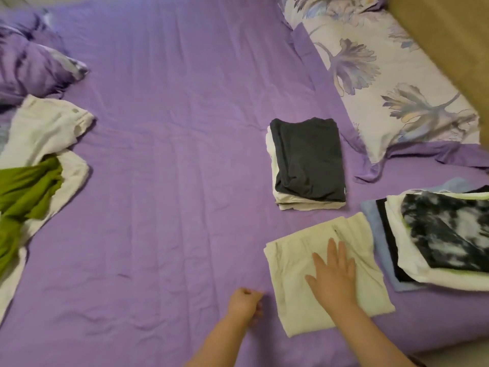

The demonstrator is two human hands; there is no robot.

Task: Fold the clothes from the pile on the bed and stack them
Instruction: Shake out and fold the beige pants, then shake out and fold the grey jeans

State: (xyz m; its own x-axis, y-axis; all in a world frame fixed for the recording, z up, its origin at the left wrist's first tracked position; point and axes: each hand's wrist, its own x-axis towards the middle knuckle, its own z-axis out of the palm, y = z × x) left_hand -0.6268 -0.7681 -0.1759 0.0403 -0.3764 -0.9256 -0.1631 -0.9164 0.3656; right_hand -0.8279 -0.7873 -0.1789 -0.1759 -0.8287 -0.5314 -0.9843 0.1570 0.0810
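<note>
The bed (164, 154) is covered with a purple sheet, and it carries all the clothes. Near its front edge, toward the right side, lies a folded cream garment (299, 287). The right hand (332, 274) rests flat on top of this garment, with the fingers stretched and a little spread; it presses the cloth and grips nothing. The left hand (246, 304) is just beside the left edge of the cream garment, low over the sheet. Its fingers are curled together in a loose fist, and I cannot tell if they pinch anything.

Behind the cream garment, more toward the middle of the bed, stands a small stack with a dark grey folded piece (308, 160) on top and light pieces under it. At the right edge of the bed there is a second stack: a black-and-white tie-dye piece (449, 234) lies on top, then white, black and light blue layers show below it. This stack is just beside the cream garment.

At the left edge of the bed is the unfolded pile, with a white garment (45, 133) and a green garment (23, 192) tangled in it. A floral pillow (383, 83) lies at the far right corner, and a purple pillow (29, 64) at the far left corner.
</note>
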